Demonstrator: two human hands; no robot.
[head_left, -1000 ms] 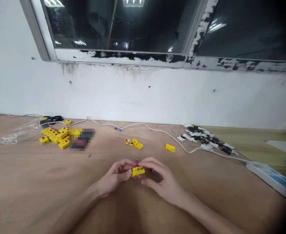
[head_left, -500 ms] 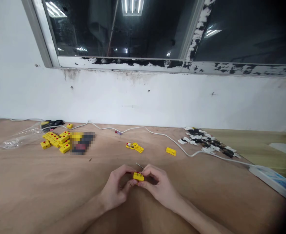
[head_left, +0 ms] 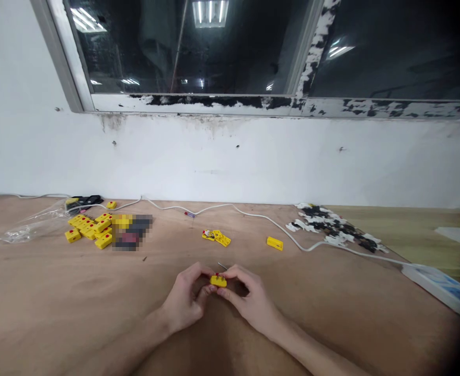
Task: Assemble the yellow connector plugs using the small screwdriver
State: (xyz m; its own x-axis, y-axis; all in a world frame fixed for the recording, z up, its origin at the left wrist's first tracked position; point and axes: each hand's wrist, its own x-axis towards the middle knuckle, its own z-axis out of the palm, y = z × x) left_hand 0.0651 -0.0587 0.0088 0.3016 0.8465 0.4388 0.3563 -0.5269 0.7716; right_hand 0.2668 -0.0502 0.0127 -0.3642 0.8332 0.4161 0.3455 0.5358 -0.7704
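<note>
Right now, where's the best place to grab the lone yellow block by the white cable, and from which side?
Pinch the lone yellow block across its two long edges from above on the near side, with your right hand. It lies flat and apart from the other yellow blocks, and the white cable passes beyond its right end.

I'm pinching a small yellow plastic block (head_left: pixel 218 281) between my left hand (head_left: pixel 185 298) and right hand (head_left: pixel 251 298), its long side level, a red mark at its far edge. A thin metal shaft (head_left: pixel 222 266) pokes out just behind the block, slanting away to the left.
</note>
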